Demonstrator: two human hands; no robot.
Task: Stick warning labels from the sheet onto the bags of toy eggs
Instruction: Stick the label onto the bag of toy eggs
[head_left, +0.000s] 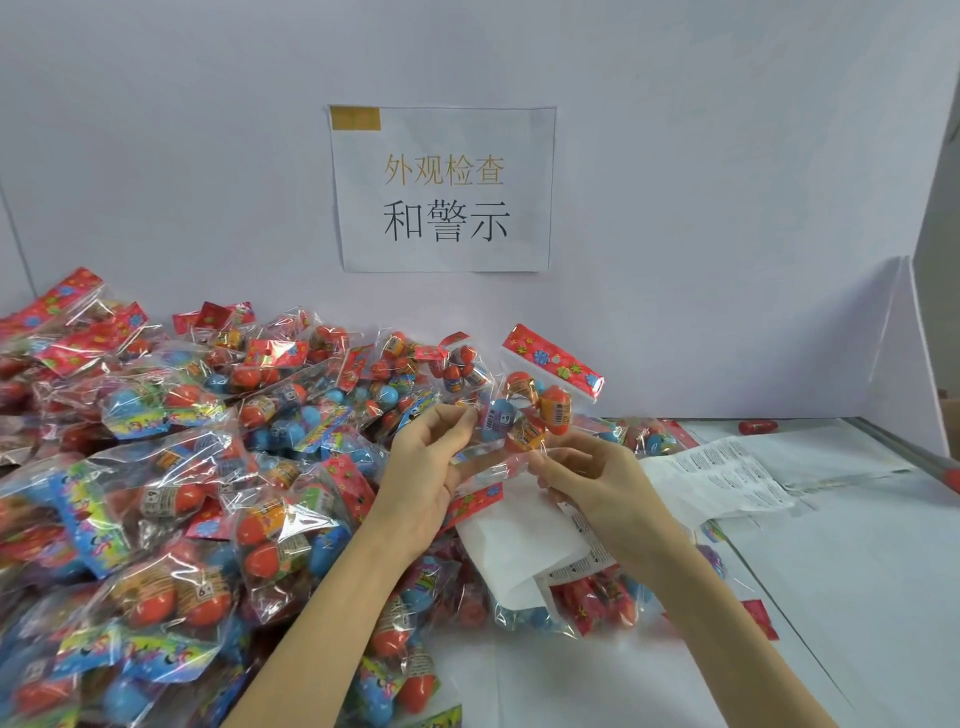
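Both hands, left (423, 467) and right (597, 486), pinch one bag of toy eggs (524, 410) aloft; the heap of bags (171, 467) along the surface's left edge looks mostly unlabelled, label sheet (722, 480) nearby.

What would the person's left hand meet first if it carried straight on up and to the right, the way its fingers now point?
Probably the held bag of toy eggs: the left hand already pinches its clear plastic at the fingertips, so the eggs inside lie next in line. The wall stands beyond; depth is hard to judge.
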